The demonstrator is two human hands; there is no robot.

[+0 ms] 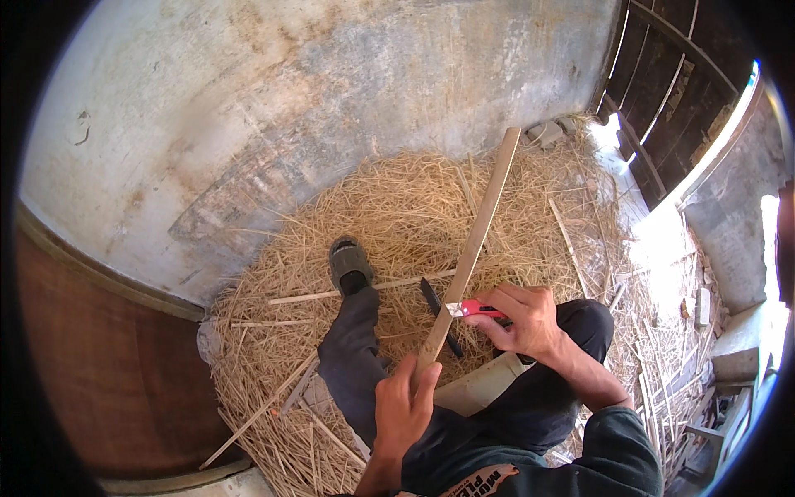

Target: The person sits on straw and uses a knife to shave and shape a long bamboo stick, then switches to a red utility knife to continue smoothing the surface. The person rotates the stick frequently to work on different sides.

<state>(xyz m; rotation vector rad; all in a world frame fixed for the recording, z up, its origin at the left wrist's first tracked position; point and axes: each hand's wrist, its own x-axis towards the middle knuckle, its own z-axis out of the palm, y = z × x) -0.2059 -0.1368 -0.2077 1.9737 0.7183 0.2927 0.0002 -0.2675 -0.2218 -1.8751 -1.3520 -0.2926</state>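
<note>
A long flat strip of wood or bamboo (484, 219) slants up and away from my lap. My left hand (403, 406) is closed round its near end. In my right hand (527, 319) is a red utility knife (484, 310), gripped between thumb and fingers. Its bare metal blade lies at the right edge of the strip, a little above my left hand; whether it bites into the wood I cannot tell. Under the strip, a dark, narrow, flat object (432, 296) rests on the straw, partly hidden.
Thin shavings or straw (397, 199) cover the floor around my legs. My left foot wears a dark slipper (349, 258). A stained wall (331, 91) rises ahead. A brown panel (108, 356) stands at left, a dark plank door (675, 83) at far right.
</note>
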